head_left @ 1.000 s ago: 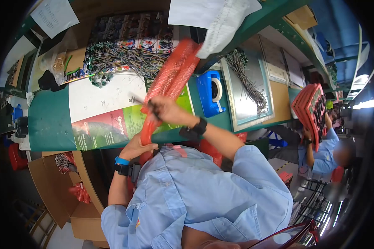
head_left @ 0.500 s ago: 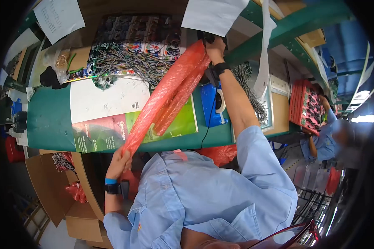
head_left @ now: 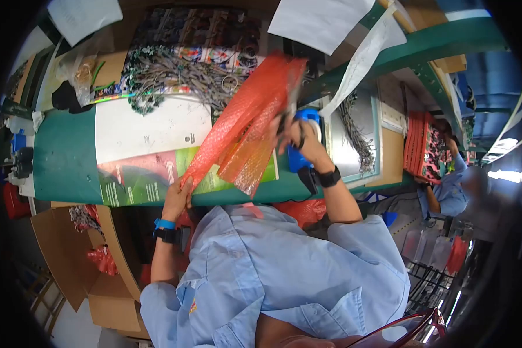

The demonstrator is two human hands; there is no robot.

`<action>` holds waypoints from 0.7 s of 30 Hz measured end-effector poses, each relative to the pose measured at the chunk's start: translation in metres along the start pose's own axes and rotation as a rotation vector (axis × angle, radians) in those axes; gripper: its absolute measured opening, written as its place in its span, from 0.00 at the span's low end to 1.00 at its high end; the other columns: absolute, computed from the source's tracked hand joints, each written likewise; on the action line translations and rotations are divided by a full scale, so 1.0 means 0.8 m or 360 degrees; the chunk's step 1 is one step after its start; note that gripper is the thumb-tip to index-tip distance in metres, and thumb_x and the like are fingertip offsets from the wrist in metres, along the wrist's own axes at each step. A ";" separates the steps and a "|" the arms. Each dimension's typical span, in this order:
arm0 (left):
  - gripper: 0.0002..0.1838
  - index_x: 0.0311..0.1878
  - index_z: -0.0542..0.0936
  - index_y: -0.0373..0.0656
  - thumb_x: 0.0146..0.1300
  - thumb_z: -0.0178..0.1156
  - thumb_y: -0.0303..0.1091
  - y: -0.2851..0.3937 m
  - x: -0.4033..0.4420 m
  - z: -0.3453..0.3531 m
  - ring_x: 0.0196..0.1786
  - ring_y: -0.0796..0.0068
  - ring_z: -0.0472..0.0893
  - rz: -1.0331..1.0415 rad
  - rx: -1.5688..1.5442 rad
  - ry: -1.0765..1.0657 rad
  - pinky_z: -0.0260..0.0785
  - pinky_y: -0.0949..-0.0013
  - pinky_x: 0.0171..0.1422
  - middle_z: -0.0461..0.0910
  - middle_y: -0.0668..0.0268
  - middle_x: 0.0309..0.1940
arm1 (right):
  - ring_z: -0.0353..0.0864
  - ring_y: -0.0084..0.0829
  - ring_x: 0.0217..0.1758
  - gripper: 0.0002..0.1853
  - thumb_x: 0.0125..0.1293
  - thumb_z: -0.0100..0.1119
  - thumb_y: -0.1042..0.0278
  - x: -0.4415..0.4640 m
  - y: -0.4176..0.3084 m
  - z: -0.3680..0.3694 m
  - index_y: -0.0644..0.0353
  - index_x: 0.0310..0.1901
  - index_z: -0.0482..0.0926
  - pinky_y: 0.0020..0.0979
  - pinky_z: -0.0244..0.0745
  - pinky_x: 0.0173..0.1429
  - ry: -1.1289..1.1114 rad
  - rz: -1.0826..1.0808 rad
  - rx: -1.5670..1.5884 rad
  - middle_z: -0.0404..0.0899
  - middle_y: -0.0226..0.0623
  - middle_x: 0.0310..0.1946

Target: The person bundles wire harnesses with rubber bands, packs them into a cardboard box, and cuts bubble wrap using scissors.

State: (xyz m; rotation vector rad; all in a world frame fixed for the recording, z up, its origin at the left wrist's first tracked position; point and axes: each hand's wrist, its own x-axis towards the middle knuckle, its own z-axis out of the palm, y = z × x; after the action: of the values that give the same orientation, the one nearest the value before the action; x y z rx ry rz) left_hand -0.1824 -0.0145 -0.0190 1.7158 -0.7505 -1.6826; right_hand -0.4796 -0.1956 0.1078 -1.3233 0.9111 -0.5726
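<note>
A long red bubble wrap sheet [head_left: 232, 122] slants across the bench in front of me, its far end blurred. My left hand [head_left: 178, 196] is closed on its near lower end. Right of the sheet, my right hand [head_left: 307, 142] grips what look like black-handled scissors [head_left: 294, 104], with the blades pointing away beside the wrap's edge; motion smears them. Behind that hand stands a blue tape dispenser [head_left: 310, 113], partly covered by it.
Bundled grey cables [head_left: 185, 75] lie at the back of the green bench [head_left: 64, 156]. An open cardboard box [head_left: 64, 255] stands lower left, with red-wrapped bundles inside. Paper sheets [head_left: 322, 23] hang above. A co-worker [head_left: 446, 197] is at the right beside red trays [head_left: 414, 142].
My right hand has come from the wrap's far end down towards me, with the scissors now showing. The far end hangs loose from it. My left hand still holds the near end.
</note>
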 end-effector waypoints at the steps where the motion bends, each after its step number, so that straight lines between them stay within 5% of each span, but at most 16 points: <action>1: 0.20 0.45 0.76 0.38 0.68 0.51 0.49 0.003 -0.004 -0.003 0.17 0.82 0.71 -0.0008 0.0038 -0.0029 0.62 0.75 0.17 0.72 0.69 0.18 | 0.80 0.33 0.32 0.17 0.70 0.42 0.61 -0.016 0.004 0.011 0.67 0.49 0.68 0.29 0.78 0.32 -0.0298 0.0180 -0.0096 0.78 0.43 0.39; 4: 0.21 0.47 0.76 0.37 0.68 0.51 0.48 -0.010 0.000 -0.004 0.18 0.81 0.74 0.0064 -0.0031 -0.0046 0.63 0.76 0.18 0.76 0.66 0.21 | 0.80 0.30 0.37 0.13 0.65 0.46 0.68 -0.043 0.063 0.046 0.67 0.47 0.69 0.29 0.79 0.39 -0.0998 0.0736 -0.0301 0.78 0.40 0.36; 7: 0.21 0.48 0.76 0.38 0.68 0.51 0.49 -0.006 -0.003 -0.004 0.18 0.83 0.73 0.0202 -0.0169 -0.0070 0.64 0.78 0.20 0.77 0.66 0.22 | 0.77 0.27 0.35 0.23 0.60 0.54 0.46 -0.068 0.151 0.067 0.63 0.39 0.72 0.28 0.78 0.33 -0.1375 0.0798 -0.0078 0.74 0.36 0.35; 12: 0.20 0.50 0.75 0.39 0.68 0.51 0.48 0.005 -0.011 -0.012 0.16 0.86 0.65 0.0234 0.0008 -0.0206 0.58 0.80 0.20 0.75 0.71 0.20 | 0.76 0.29 0.37 0.21 0.63 0.53 0.48 -0.034 0.136 0.111 0.62 0.42 0.72 0.30 0.78 0.37 -0.1300 0.0869 -0.0578 0.74 0.37 0.36; 15: 0.20 0.51 0.75 0.41 0.68 0.51 0.47 0.005 -0.013 -0.010 0.16 0.87 0.64 0.0224 0.0011 -0.0248 0.56 0.80 0.20 0.73 0.73 0.19 | 0.78 0.29 0.34 0.34 0.58 0.49 0.31 -0.010 0.150 0.120 0.60 0.44 0.72 0.32 0.79 0.33 -0.1317 0.0762 -0.0659 0.74 0.36 0.35; 18: 0.19 0.54 0.73 0.42 0.69 0.51 0.46 0.009 -0.013 -0.014 0.17 0.86 0.64 0.0218 0.0146 -0.0310 0.57 0.80 0.21 0.72 0.73 0.19 | 0.79 0.28 0.31 0.36 0.55 0.50 0.28 -0.002 0.118 0.125 0.58 0.48 0.71 0.31 0.78 0.32 -0.1205 0.0993 -0.0877 0.75 0.37 0.36; 19: 0.19 0.54 0.73 0.42 0.69 0.51 0.46 0.013 -0.015 -0.015 0.17 0.86 0.64 0.0230 0.0149 -0.0316 0.57 0.80 0.21 0.72 0.73 0.19 | 0.79 0.28 0.31 0.36 0.55 0.50 0.28 -0.002 0.111 0.127 0.58 0.48 0.71 0.31 0.78 0.32 -0.1193 0.0989 -0.0883 0.75 0.37 0.36; 21: 0.20 0.55 0.73 0.42 0.68 0.52 0.45 0.026 -0.019 -0.016 0.19 0.85 0.66 0.0204 0.0238 -0.0386 0.60 0.79 0.23 0.73 0.72 0.21 | 0.78 0.26 0.27 0.23 0.61 0.51 0.43 -0.003 0.100 0.130 0.57 0.43 0.72 0.27 0.75 0.28 -0.1105 0.1006 -0.0958 0.74 0.31 0.31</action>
State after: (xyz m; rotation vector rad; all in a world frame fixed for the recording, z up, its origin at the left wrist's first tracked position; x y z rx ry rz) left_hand -0.1694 -0.0159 0.0069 1.5391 -1.0990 -1.8027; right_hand -0.4062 -0.1195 0.0300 -1.4983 0.8626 0.6727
